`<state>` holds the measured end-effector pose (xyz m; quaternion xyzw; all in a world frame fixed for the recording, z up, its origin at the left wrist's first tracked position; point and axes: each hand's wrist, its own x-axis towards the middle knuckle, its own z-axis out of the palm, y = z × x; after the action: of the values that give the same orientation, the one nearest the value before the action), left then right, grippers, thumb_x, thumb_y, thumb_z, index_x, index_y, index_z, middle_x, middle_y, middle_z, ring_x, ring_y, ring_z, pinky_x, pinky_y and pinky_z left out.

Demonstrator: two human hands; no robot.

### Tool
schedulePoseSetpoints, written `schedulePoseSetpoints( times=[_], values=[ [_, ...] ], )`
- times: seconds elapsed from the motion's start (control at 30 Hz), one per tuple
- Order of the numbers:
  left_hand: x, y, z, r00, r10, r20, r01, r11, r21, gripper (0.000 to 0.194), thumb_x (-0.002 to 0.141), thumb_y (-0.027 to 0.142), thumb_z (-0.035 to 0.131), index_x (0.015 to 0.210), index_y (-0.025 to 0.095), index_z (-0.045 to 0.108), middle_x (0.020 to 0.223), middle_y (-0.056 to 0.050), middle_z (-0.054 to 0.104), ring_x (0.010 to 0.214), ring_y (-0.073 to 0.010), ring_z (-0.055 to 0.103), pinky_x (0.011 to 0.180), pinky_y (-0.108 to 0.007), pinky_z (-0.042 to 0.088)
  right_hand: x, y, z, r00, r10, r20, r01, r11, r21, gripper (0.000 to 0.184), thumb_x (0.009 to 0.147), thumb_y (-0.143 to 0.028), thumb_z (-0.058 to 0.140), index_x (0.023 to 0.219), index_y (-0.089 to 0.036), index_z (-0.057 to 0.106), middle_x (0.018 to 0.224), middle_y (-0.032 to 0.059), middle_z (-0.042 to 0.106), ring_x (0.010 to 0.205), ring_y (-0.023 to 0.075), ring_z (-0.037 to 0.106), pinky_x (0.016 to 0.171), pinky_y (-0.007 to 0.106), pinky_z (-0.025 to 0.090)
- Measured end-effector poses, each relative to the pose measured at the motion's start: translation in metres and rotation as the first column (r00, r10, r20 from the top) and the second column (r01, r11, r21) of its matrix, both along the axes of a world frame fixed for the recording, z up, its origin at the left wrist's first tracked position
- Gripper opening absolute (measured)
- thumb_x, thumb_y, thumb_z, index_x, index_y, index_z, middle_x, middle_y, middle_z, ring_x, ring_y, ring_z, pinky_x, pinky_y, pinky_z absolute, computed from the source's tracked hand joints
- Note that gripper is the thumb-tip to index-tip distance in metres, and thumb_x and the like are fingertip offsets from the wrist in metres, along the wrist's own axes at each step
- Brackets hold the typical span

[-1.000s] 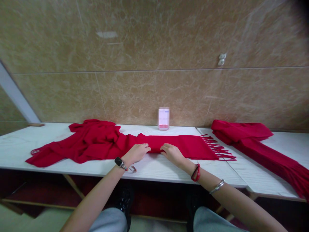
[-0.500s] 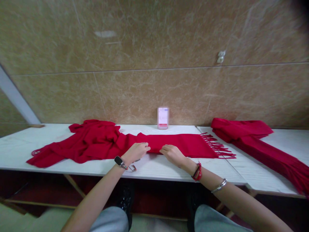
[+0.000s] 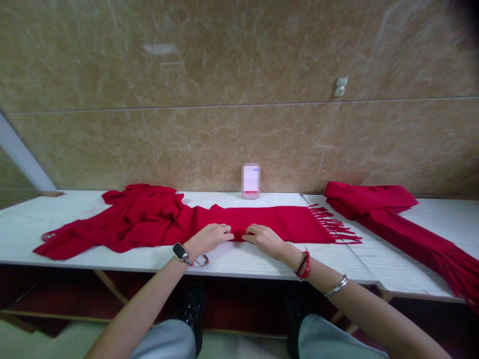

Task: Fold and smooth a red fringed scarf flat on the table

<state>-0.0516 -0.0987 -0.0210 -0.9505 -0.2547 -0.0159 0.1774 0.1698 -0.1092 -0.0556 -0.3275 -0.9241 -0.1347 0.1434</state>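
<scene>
A red scarf lies lengthwise along the white tabletop, flat toward its fringed right end and bunched up in loose folds at the left. My left hand is closed on the scarf's near edge, with fingertips pinching the cloth. A short distance to its right, my right hand also has its fingers closed on that same edge. The fingertips of both hands point toward each other, and part of the cloth beneath them is hidden.
At the right lies a second red scarf, folded, its fringe hanging near the front edge. A small upright panel with a blurred face stands against the marbled wall. Dark open shelving sits below the white table.
Both hands stay at the scarf's near edge; the right hand has moved slightly left along it. The whole view has shifted a little.
</scene>
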Motion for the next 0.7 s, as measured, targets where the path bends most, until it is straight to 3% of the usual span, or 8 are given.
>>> schedulePoseSetpoints(
  times=[0.2,0.4,0.5,0.7],
  values=[
    [-0.012,0.004,-0.003,0.996,0.049,0.070,-0.037,0.986,-0.164,0.040,0.079,-0.001,0.042,0.106,0.025,0.055,0.092,-0.001,0.054,0.085,-0.0137,0.053,0.071,-0.021,0.039,0.006,-0.001,-0.001,0.989,0.085,-0.124,-0.099,0.989,-0.106,0.029,0.090,-0.018,0.040,0.108,-0.023,0.062,0.099,0.0075,0.060,0.090,0.0168,0.053,0.080,0.030,0.041],
    [-0.015,0.009,0.002,0.996,0.042,0.084,-0.013,0.948,-0.319,0.027,0.079,0.008,0.046,0.100,0.019,0.059,0.098,-0.003,0.056,0.092,-0.0151,0.052,0.081,-0.023,0.039,0.010,0.003,-0.006,0.960,0.124,-0.253,-0.188,0.950,-0.248,0.037,0.084,-0.006,0.039,0.107,-0.023,0.064,0.106,0.0059,0.060,0.098,0.0149,0.053,0.087,0.028,0.040],
    [-0.012,0.007,0.000,0.996,0.055,0.071,-0.036,0.969,-0.244,0.019,0.082,0.011,0.046,0.094,0.017,0.059,0.094,-0.003,0.056,0.088,-0.0151,0.053,0.076,-0.023,0.040,0.010,0.005,-0.008,0.950,0.106,-0.293,-0.177,0.958,-0.227,0.037,0.081,-0.005,0.042,0.109,-0.020,0.062,0.104,0.0072,0.061,0.096,0.0151,0.053,0.086,0.028,0.041],
    [-0.005,0.006,-0.007,0.996,0.080,0.045,-0.079,0.997,-0.024,0.014,0.084,0.011,0.047,0.093,0.017,0.055,0.089,-0.004,0.056,0.083,-0.0169,0.054,0.068,-0.025,0.041,0.001,0.003,-0.004,0.978,-0.039,-0.207,0.027,0.998,-0.061,0.024,0.082,-0.017,0.051,0.104,-0.016,0.062,0.094,0.0098,0.063,0.088,0.0189,0.055,0.079,0.033,0.043]
  ],
)
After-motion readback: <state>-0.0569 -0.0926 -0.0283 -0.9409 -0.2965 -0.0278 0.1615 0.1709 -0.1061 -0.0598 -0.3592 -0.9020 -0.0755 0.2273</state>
